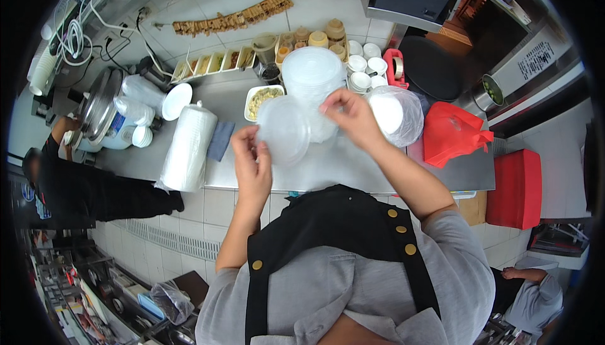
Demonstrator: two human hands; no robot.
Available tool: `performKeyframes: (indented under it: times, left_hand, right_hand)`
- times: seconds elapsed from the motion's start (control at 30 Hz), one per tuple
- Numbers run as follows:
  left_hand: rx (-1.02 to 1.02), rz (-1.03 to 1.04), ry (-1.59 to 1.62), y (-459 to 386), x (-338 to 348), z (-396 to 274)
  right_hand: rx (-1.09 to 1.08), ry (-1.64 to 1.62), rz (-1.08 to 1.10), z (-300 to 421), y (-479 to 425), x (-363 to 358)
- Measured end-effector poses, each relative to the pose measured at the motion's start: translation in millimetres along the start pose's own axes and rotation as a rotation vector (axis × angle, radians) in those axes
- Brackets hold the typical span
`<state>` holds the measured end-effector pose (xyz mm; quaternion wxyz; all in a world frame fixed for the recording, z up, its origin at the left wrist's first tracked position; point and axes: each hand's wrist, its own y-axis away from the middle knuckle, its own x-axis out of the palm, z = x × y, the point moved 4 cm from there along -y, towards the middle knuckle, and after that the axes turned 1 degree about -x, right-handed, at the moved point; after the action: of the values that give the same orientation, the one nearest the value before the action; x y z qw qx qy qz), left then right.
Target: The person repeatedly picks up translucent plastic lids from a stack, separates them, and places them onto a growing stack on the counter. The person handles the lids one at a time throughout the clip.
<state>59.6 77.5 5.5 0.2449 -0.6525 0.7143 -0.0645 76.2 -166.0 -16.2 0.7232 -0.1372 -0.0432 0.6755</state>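
Observation:
My left hand [253, 158] grips the left edge of a round translucent plastic lid [285, 131], held tilted above the steel counter [302, 172]. Whether it is one lid or a few together I cannot tell. My right hand [349, 114] is raised to the right of the lid, thumb and fingertips close together; whether something thin is between them I cannot tell. Just behind both hands stands a tall stack of round translucent containers or lids [313, 73]. A square white bowl of chopped food [263, 101] sits behind the lid, partly covered by it.
A plastic-wrapped stack [189, 149] and a folded grey cloth [220, 141] lie left. Bagged white containers [396, 114] and a red bag [451, 132] are right. Sauce bottles [319, 39], white cups [361, 80] and condiment trays [216, 63] line the back. Another person [113, 189] stands far left.

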Motion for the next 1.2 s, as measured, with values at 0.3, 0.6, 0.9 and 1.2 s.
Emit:
performKeyframes:
  times: [0.3,0.6,0.9,1.2]
  left_hand:
    - [0.197,0.224,-0.112,-5,36,-47]
    - [0.207,0.261,-0.085,-4,42,-47]
    - [0.144,0.238,-0.061,-2,38,-40]
    - [-0.051,-0.110,0.102,-9,-12,-5]
  right_hand:
    - [0.273,-0.663,0.061,32,51,46]
    - [0.203,-0.617,0.069,27,57,37]
    - [0.278,-0.526,0.132,17,56,38]
    - [0.030,-0.381,-0.077,26,42,-6]
